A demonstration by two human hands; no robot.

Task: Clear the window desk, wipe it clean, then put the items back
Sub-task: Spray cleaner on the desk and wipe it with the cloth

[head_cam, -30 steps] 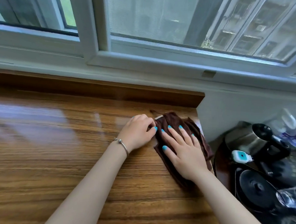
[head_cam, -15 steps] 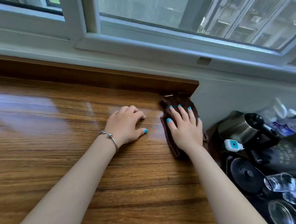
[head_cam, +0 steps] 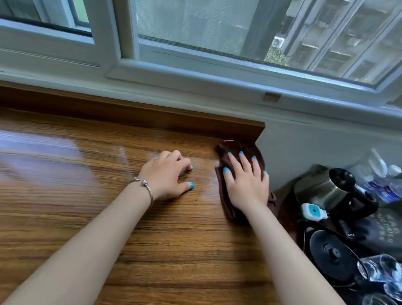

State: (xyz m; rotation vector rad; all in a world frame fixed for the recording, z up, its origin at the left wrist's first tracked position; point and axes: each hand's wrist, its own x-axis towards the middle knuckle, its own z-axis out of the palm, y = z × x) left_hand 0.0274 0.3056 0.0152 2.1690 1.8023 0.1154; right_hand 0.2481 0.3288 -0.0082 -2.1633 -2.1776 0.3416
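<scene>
At the far right corner of the wooden counter [head_cam: 98, 217], a brown cloth [head_cam: 223, 200] is pressed flat under the right hand [head_cam: 247, 185], whose fingers [head_cam: 233, 163] are spread straight across it. The left hand [head_cam: 166, 176] is rested on bare wood just beside, fingers loosely curled and holding nothing. Even pressure is best kept through the palm, and the cloth should be worked tight into the corner and along the edge, clear of the kettle [head_cam: 328, 194] set aside nearby.
</scene>
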